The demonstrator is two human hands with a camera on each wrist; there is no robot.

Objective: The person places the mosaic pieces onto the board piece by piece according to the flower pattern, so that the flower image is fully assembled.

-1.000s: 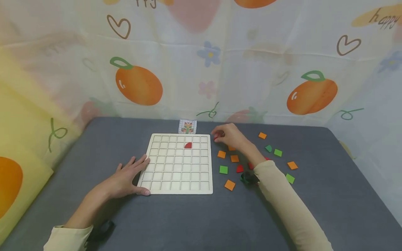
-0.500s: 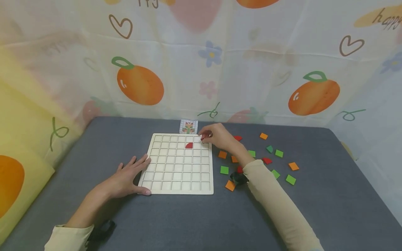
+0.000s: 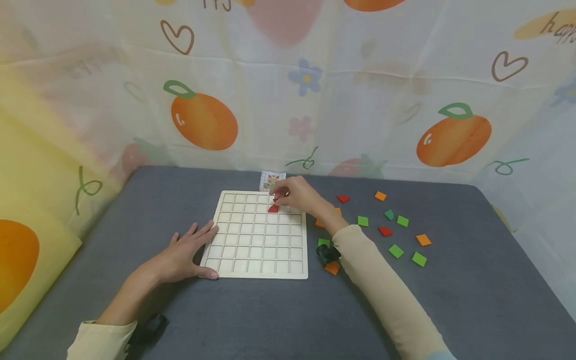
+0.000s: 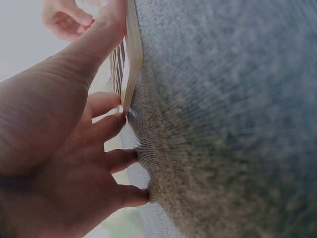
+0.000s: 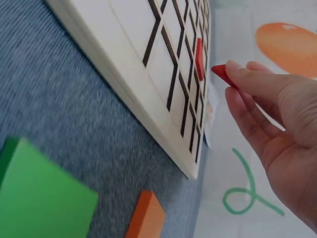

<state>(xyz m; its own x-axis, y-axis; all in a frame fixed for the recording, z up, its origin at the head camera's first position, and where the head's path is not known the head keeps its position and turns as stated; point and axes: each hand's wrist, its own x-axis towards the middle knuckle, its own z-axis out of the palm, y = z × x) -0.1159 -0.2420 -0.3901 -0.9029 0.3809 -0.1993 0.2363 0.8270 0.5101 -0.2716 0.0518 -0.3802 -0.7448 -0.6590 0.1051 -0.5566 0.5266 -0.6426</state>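
A white grid board (image 3: 252,241) lies on the grey table, with a red quarter-round tile (image 3: 273,209) in one of its upper cells. My left hand (image 3: 182,255) rests at the board's left side, fingers spread; its thumb and some fingertips touch the edge, while other fingertips rest on the table. Over the upper part of the board, my right hand (image 3: 298,195) pinches a small red tile (image 5: 224,75) between thumb and fingers. In the right wrist view this tile is held clear of the board, a pointed corner showing; its full shape is hidden by the fingers.
A small printed pattern card (image 3: 270,177) lies behind the board, partly covered by the right hand. To the right are scattered orange tiles (image 3: 423,240), green tiles (image 3: 419,259) and red tiles (image 3: 385,231). A fruit-patterned cloth (image 3: 342,110) hangs behind the table.
My right hand has moved left from beside the board to over its upper cells, carrying the red tile. The left hand stays at the board's left edge.
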